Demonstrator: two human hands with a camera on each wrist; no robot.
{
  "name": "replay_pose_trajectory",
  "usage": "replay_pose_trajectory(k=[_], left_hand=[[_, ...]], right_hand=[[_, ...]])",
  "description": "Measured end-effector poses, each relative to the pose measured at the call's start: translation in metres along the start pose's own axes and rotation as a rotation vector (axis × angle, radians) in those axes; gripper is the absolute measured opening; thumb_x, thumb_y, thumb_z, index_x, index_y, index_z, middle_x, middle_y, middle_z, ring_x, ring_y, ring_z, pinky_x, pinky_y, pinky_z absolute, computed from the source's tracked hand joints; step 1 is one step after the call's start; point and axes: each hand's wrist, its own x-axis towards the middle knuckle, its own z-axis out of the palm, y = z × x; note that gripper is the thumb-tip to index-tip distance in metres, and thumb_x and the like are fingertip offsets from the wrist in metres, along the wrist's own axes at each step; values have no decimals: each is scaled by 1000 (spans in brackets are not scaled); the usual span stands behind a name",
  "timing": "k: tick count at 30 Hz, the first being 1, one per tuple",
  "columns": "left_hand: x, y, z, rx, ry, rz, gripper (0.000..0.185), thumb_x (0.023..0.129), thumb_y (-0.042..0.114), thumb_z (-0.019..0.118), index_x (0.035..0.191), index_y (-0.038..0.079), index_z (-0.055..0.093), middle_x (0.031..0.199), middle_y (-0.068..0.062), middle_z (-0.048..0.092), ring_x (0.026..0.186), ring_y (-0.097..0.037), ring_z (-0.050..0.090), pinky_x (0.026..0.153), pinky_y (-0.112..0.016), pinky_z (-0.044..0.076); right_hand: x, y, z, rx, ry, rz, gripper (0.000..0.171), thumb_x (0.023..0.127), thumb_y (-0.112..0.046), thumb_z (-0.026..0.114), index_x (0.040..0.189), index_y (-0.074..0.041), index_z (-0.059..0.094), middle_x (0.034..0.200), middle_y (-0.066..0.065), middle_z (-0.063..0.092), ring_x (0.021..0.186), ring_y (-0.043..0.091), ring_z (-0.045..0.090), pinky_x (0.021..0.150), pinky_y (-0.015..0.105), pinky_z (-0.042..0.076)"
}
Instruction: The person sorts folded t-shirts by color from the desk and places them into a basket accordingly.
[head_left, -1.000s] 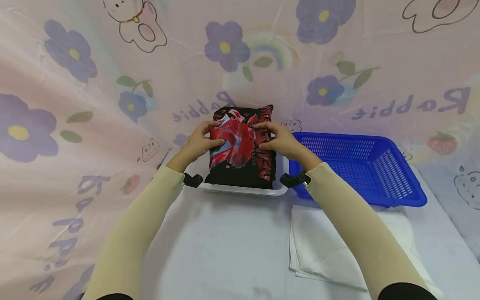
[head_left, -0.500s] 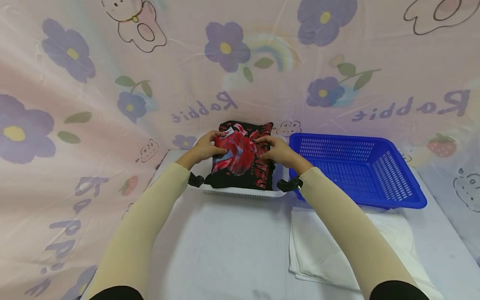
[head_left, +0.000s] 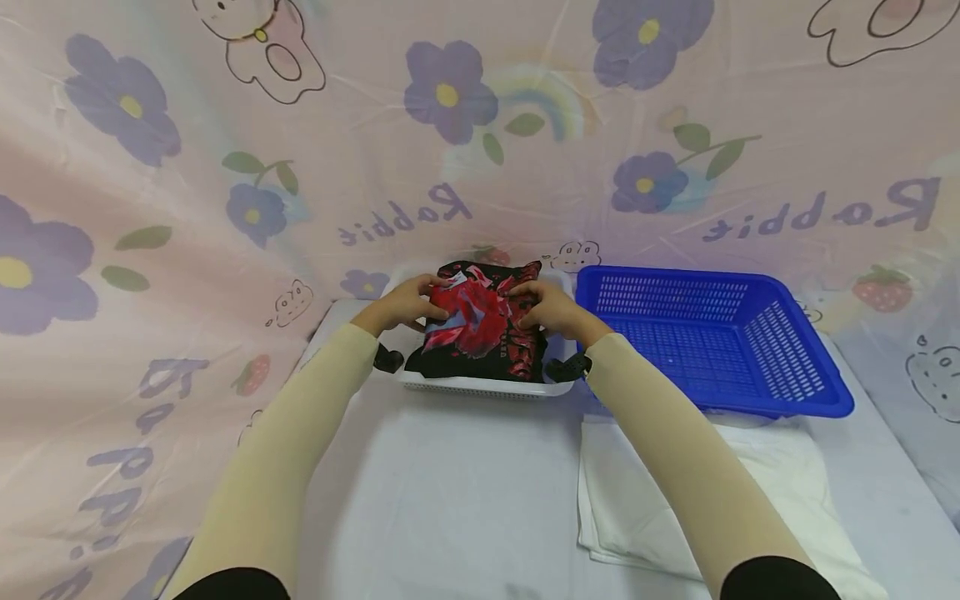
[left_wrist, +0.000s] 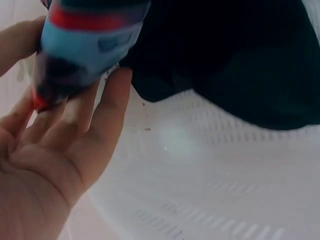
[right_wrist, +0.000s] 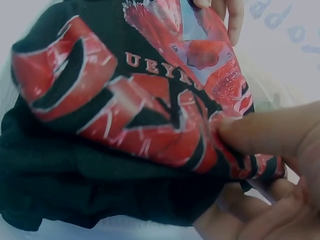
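A folded black T-shirt [head_left: 480, 321] with a glossy red and pale-blue print and red lettering lies in a white plastic basket [head_left: 480, 385]. My left hand [head_left: 405, 304] grips its left side, thumb on top and fingers underneath, as the left wrist view shows. On the opposite side my right hand [head_left: 555, 310] pinches the shirt, its thumb pressing the red lettering and its fingers under the fold [right_wrist: 240, 160]. The dark lower layer of the shirt [left_wrist: 225, 60] sags close over the perforated basket wall in the left wrist view.
To the right stands a blue perforated basket [head_left: 712, 333], its side close against the white one. A folded white cloth [head_left: 645, 492] lies in front of it, partly under my right forearm. A patterned curtain [head_left: 480, 167] hangs behind the white-covered table [head_left: 435, 483].
Both hands have lowered the folded T-shirt. Its far edge has come down from high over the basket's back and now lies lower, showing the rear rim.
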Motion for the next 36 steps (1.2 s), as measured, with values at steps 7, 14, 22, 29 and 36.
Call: replay_pose_trajectory(k=[7, 14, 22, 29, 36], left_hand=[[4, 0, -12, 32, -90, -2, 65, 90, 11, 66, 147, 18, 35, 141, -17, 41, 107, -27, 61, 82, -45, 57], [12, -11, -9, 26, -106, -32, 64, 88, 10, 69, 144, 19, 39, 143, -15, 39, 108, -28, 60, 83, -43, 57], [21, -24, -3, 37, -107, -52, 64, 87, 11, 70, 144, 18, 40, 142, -15, 43, 106, -25, 60, 82, -42, 56], [25, -32, 0, 15, -113, -74, 65, 87, 10, 70, 144, 17, 39, 135, -15, 46, 99, -22, 61, 81, -41, 56], [26, -39, 0, -6, -135, -115, 66, 89, 10, 67, 147, 16, 35, 127, -16, 51, 97, -20, 63, 84, -40, 56]], right_hand=[[9, -3, 0, 37, 30, 74, 79, 82, 9, 64, 148, -22, 33, 133, 17, 47, 78, 20, 61, 91, 61, 47], [18, 5, 8, 72, 82, 161, 79, 81, 9, 63, 147, -23, 34, 130, 16, 44, 80, 21, 53, 86, 53, 49], [24, 18, 20, 107, 129, 177, 78, 80, 9, 62, 147, -21, 35, 136, 18, 42, 90, 23, 51, 77, 45, 50], [31, 30, 26, 147, 159, 154, 80, 76, 14, 62, 145, -17, 38, 131, 17, 45, 93, 25, 51, 67, 33, 49], [34, 36, 31, 109, 169, 199, 79, 74, 14, 62, 144, -14, 39, 135, 19, 42, 100, 26, 49, 72, 35, 48]])
